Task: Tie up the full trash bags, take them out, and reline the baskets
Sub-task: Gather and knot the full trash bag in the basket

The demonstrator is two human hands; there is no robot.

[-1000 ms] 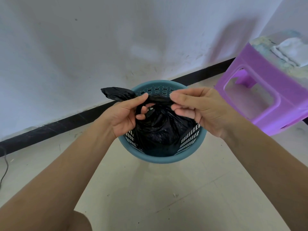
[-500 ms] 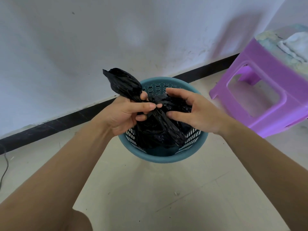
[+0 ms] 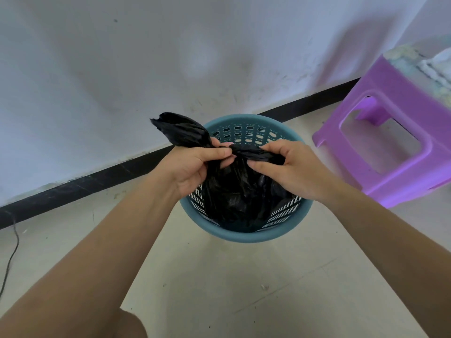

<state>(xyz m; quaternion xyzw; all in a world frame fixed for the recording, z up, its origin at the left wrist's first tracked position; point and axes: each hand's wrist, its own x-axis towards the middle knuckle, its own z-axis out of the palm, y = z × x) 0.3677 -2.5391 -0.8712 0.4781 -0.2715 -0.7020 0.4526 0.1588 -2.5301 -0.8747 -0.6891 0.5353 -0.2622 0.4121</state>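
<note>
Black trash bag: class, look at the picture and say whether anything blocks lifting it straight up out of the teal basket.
Nothing visible does. The left hand and right hand grip the gathered top of the black trash bag, the teal basket is open above, and the purple stool stands apart on the right.

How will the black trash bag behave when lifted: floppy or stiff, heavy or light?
Probably floppy: the black trash bag crumples where the left hand and right hand pinch it. Likely light: it hangs slack in the basket.
</note>
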